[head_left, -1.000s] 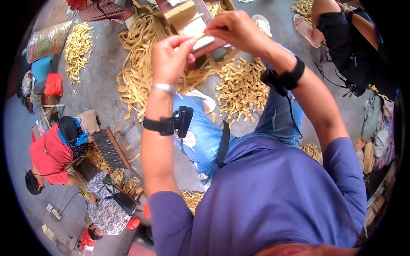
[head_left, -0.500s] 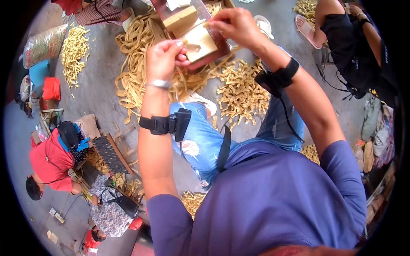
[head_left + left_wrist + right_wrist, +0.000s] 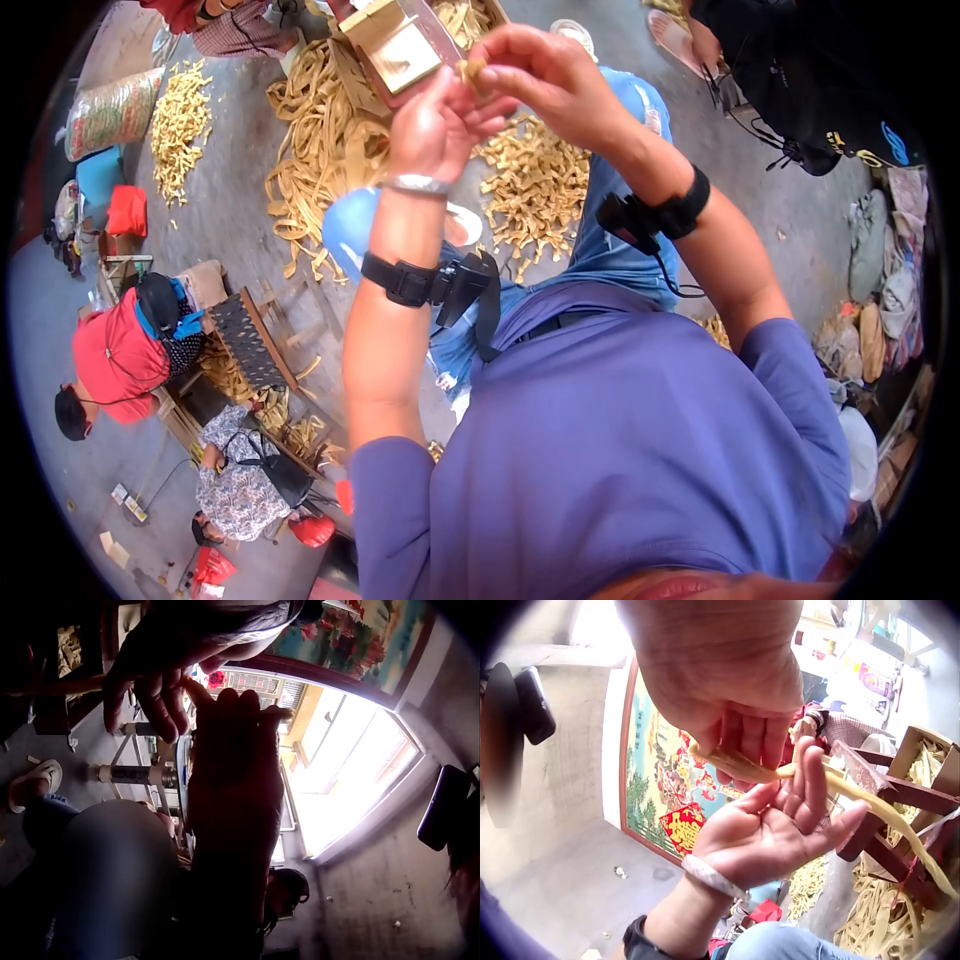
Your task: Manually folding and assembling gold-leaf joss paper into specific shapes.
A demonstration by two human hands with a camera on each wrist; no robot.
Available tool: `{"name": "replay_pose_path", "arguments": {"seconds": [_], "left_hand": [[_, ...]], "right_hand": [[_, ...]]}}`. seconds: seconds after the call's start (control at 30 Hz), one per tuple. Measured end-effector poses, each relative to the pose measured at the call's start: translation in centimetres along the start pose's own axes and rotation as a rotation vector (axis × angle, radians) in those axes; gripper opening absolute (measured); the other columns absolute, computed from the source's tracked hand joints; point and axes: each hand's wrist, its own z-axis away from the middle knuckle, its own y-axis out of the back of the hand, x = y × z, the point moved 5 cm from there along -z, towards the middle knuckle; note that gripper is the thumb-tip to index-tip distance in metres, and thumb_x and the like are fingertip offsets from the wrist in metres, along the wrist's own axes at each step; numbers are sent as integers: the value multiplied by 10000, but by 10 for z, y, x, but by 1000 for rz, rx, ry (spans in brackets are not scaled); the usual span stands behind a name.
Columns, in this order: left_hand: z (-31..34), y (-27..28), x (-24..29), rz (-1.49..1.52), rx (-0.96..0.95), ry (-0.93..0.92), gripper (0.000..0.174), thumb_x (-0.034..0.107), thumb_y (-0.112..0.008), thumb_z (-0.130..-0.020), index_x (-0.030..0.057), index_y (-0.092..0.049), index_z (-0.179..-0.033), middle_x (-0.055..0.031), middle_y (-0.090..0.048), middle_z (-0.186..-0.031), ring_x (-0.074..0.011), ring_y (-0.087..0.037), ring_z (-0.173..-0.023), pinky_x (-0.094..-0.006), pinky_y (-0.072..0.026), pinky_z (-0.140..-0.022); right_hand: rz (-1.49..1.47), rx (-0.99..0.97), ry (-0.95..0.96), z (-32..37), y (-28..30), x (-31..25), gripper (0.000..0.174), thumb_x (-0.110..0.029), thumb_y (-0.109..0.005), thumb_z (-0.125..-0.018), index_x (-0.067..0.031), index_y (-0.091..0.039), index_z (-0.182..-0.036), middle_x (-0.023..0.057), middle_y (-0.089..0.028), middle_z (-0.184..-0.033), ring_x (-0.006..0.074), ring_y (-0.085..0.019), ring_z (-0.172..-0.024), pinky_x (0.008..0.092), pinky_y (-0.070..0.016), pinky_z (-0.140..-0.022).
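Note:
My right hand (image 3: pixel 555 85) pinches one end of a flat, soft yellow strip (image 3: pixel 894 817) between its thumb and curled fingers. The left hand (image 3: pixel 432 128) is right beside it, palm up, fingers spread and loosely bent, a silver bangle at the wrist. In the right wrist view the strip crosses behind the left fingers and trails toward a reddish wooden stand. In the left wrist view both hands are dark against a bright window, and a short strip end (image 3: pixel 279 712) sticks out past the right hand's curled fingers.
A pale wooden block (image 3: pixel 400 55) sits on the reddish stand ahead. Long loose strips (image 3: pixel 320 170) lie on the floor to the left. Short knotted pieces (image 3: pixel 535 190) are heaped between my legs, with another pile (image 3: pixel 180 125) farther left. Other people sit at both sides.
Both hands have come off the wooden block toward my body. They were apart and are now close together. The left hand's pinching fingers have spread; the right still pinches strip.

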Motion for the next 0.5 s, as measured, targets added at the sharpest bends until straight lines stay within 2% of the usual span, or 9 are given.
{"name": "replay_pose_path", "arguments": {"seconds": [0.07,0.17,0.23,0.3,0.33,0.37,0.4,0.47,0.5], "left_hand": [[13,-13,3,-12,58,-108,300,202,-540,-934,-63,-585,-1067,-111,-666,-782,-199,-665,-729,-283,-542,-607],[33,-37,7,-601,45,-204,162,115,-599,-898,-18,-628,-986,-75,-675,-913,-121,-645,-753,-266,-539,-723],[49,-63,16,-800,-4,-327,116,80,-644,-851,-16,-663,-913,-49,-678,-841,-93,-626,-705,-223,-512,-673],[70,-95,27,-980,-77,-404,96,60,-666,-812,-24,-686,-856,-33,-680,-769,-66,-611,-687,-194,-470,-613],[78,-106,29,-1113,-82,-479,102,70,-670,-808,-23,-683,-848,-38,-679,-757,-69,-611,-673,-195,-463,-602],[85,-115,30,-1245,-89,-557,108,80,-674,-804,-21,-681,-840,-42,-679,-744,-71,-610,-659,-195,-455,-591],[92,-123,31,-1378,-95,-634,116,91,-678,-799,-20,-678,-833,-47,-679,-732,-74,-609,-645,-196,-448,-579],[110,-133,38,-1667,57,-950,83,91,-688,-724,35,-674,-784,-45,-634,-694,-153,-608,-660,-275,-448,-686],[117,-137,40,-1745,103,-1106,80,91,-688,-703,52,-673,-772,-44,-619,-689,-178,-603,-672,-300,-442,-714]], "right_hand": [[5,10,-17,24,2,-11,149,-82,-546,-936,16,-569,-1046,46,-633,-912,106,-622,-895,235,-511,-777],[159,141,45,54,7,-30,143,-89,-569,-918,6,-583,-1025,47,-652,-867,102,-627,-814,230,-505,-718],[178,295,126,64,12,-45,135,-103,-581,-912,-6,-589,-1006,43,-668,-840,92,-625,-740,233,-503,-682],[175,335,257,63,18,-63,133,-91,-526,-944,-7,-561,-1041,52,-640,-937,96,-606,-858,224,-484,-765],[174,354,320,63,21,-72,135,-86,-498,-960,-7,-547,-1059,57,-627,-985,98,-596,-917,220,-474,-806],[-4,336,286,61,17,-76,149,-111,-524,-953,-19,-565,-1062,48,-629,-989,80,-574,-917,214,-454,-815],[-14,320,191,62,18,-69,133,-109,-518,-952,-22,-568,-1040,30,-623,-941,65,-548,-829,198,-437,-734],[-32,286,-1,63,23,-50,110,-105,-508,-950,-30,-575,-994,-6,-613,-845,35,-497,-652,166,-402,-571],[-74,323,48,64,19,-60,138,-116,-564,-932,-14,-615,-1008,21,-636,-898,50,-559,-776,188,-452,-692]]}}
